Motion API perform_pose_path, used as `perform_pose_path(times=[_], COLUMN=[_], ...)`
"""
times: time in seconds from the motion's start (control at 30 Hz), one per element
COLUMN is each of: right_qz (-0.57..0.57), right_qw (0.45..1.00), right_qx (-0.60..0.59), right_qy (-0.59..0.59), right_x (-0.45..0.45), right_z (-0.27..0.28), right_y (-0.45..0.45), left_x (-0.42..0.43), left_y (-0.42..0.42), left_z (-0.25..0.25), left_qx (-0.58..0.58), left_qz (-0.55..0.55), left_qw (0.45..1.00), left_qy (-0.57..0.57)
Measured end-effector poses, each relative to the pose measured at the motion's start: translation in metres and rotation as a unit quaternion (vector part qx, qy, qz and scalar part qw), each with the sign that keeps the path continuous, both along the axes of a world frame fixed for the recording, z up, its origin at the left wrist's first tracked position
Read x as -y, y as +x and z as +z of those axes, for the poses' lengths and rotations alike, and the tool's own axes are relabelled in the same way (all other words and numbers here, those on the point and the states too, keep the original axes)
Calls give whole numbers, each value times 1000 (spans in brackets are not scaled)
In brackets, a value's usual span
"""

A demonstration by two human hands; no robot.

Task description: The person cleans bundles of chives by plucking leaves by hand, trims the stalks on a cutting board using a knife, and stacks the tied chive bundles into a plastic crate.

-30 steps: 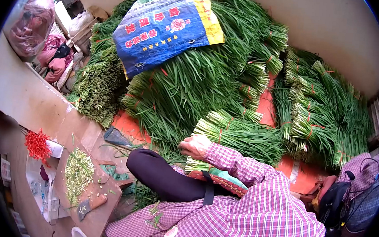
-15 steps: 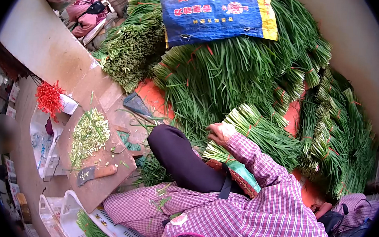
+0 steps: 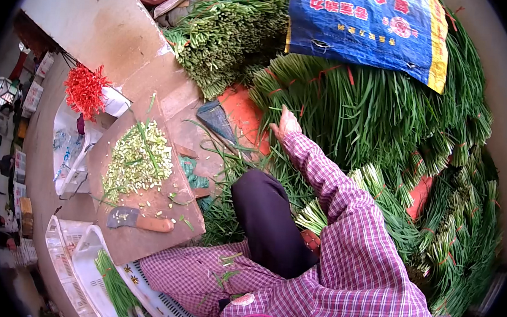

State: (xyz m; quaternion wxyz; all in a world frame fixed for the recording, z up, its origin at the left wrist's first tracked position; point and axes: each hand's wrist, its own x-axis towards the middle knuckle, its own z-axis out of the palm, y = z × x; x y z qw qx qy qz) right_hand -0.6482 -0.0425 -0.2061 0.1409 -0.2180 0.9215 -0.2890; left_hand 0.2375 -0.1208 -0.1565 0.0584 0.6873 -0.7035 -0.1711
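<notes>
My right hand [image 3: 287,125], in a checked sleeve, is at the front edge of the large pile of long green stalks [image 3: 352,115]. Its fingers are apart, with nothing clearly held; a short pale stalk lies by the fingertips. My left hand is not in view. To the left, a brown board [image 3: 131,241] bears chopped pale green pieces [image 3: 137,164] and a broad blade with a wooden handle [image 3: 154,224]. Close to my sleeve lies a bundle with pale stalk ends [image 3: 311,218].
A blue and yellow sack [image 3: 364,39] covers part of the pile. Red ties [image 3: 86,90] hang above a white container [image 3: 70,144]. A white basket [image 3: 89,247] holds green stalks at the lower left. More bundles [image 3: 456,234] lie at the right.
The view has swung right, so the board and pile appear farther left and right respectively than my body. My right hand has left the pale-ended bundle and reached forward to the large pile.
</notes>
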Motion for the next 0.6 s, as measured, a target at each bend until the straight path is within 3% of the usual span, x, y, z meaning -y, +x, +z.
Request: perform_pose_path(times=[0.07, 0.1, 0.17, 0.2, 0.23, 0.27, 0.3, 0.33, 0.4, 0.5, 0.53, 0.6], right_qz=[-22, -24, -39, -41, -54, -47, -23, -24, -28, -23, -22, -20], right_qw=[999, 999, 994, 990, 987, 988, 977, 976, 965, 916, 909, 899], right_qx=[-13, -31, -91, -120, -120, -116, -187, -180, -185, -303, -309, -313], right_qy=[21, 22, 52, 68, 88, 90, 97, 120, 183, 263, 280, 306], right_x=[30, 41, 61, 68, 76, 76, 76, 76, 82, 78, 77, 78], right_z=[-21, -29, -49, -60, -79, -80, -102, -103, -91, -150, -159, -151], right_y=[-23, -32, -53, -65, -82, -89, -100, -105, -99, -136, -142, -154], left_x=[-22, -30, -54, -62, -75, -86, -90, -100, -104, -116, -118, -121], left_y=[-4, -10, -79, -115, -153, -197, -274, -252, -314, -355, -360, -349], left_z=[-7, -2, 30, 51, 66, 68, 98, 81, 94, 96, 104, 91], left_qx=[158, 135, 25, 31, -85, -196, -300, -208, -195, -230, -77, -69], left_qz=[-103, -76, 12, 26, 104, 190, 279, 153, 176, 118, 63, 55], left_qw=[971, 975, 990, 990, 982, 953, 900, 946, 949, 957, 987, 984], left_qy=[-149, -160, -139, -138, -131, -135, -152, -198, -173, -131, -126, -152])
